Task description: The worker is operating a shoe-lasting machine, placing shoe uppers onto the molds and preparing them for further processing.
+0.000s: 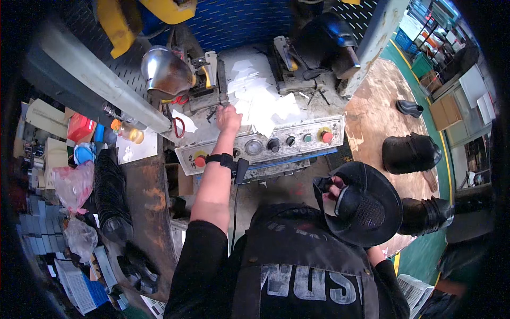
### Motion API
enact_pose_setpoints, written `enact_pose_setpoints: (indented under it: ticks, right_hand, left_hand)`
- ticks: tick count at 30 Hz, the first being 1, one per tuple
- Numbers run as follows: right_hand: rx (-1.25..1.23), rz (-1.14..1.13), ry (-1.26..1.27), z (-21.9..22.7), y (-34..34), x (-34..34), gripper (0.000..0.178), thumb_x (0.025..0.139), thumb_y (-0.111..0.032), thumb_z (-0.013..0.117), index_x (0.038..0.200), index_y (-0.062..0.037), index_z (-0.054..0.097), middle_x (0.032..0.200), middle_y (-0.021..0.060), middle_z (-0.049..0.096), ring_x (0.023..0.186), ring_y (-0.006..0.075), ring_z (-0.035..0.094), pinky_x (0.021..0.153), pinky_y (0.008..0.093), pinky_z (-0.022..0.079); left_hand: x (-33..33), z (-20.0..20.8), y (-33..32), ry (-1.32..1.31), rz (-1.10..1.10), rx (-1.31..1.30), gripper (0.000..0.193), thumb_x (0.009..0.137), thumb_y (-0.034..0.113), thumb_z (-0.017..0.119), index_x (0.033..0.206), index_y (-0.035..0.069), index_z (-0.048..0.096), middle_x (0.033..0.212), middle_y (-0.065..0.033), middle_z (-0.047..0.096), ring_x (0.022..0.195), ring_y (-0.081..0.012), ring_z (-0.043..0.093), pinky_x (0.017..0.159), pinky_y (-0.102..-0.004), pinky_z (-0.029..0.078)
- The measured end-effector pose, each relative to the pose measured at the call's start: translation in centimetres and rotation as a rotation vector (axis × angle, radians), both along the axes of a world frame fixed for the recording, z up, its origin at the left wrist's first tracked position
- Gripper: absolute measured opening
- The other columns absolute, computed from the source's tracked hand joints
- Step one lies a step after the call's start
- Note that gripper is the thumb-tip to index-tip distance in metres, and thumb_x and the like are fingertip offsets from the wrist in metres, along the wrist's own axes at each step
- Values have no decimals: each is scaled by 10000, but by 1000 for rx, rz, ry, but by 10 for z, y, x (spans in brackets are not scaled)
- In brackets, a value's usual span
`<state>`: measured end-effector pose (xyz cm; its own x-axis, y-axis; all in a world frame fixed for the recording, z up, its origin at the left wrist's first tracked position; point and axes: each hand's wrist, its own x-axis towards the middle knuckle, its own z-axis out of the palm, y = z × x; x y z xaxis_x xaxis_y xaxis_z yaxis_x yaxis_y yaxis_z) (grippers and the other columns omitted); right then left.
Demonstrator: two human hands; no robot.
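My left hand (228, 118) reaches forward onto the machine's worktop, fingers curled down beside a pile of white sheets (249, 87). What its fingertips hold, if anything, is hidden. A small dark scrap lies just left of it. My right hand (334, 190) is at my right side, its fingers showing inside the opening of a black shoe upper (366, 210) with a mesh patch. That hand grips the upper, held in front of my body. Below my left hand runs a control panel (254, 147) with dark knobs, a green button and red buttons at both ends.
Metal toe-shaped forms (166, 73) stand on the machine's left, with a dark one (324, 45) at right. Stacked black uppers (411, 153) and a single black shoe (409, 108) sit on the wooden board. A slanted grey post (101, 74) flanks the worktop; red-handled scissors (178, 127) lie there.
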<state>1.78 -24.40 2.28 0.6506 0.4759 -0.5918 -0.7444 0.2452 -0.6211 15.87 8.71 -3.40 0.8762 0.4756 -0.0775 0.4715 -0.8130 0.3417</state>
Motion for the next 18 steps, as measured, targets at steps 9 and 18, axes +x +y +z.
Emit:
enact_pose_setpoints:
  ticks: [9, 18]
  right_hand:
    - [8, -67, -35, -4, -26, -5, 100, 845, -73, 587, 941, -63, 560, 862, 36, 580, 784, 180, 605, 704, 310, 520]
    - [26, -134, -83, -2, -44, -1, 100, 846, -71, 587, 943, -65, 562, 862, 36, 578, 777, 179, 606, 698, 309, 521]
  left_hand:
    - [-3, -8, -5, -17, 131, 99, 427, 716, 254, 646, 1129, 189, 556, 1171, -83, 506, 1150, -261, 429, 930, -443, 368]
    - [-2, -19, 14, -24, 87, 152, 306, 691, 275, 682, 961, 137, 644, 1093, -77, 556, 1115, -273, 450, 897, -407, 394]
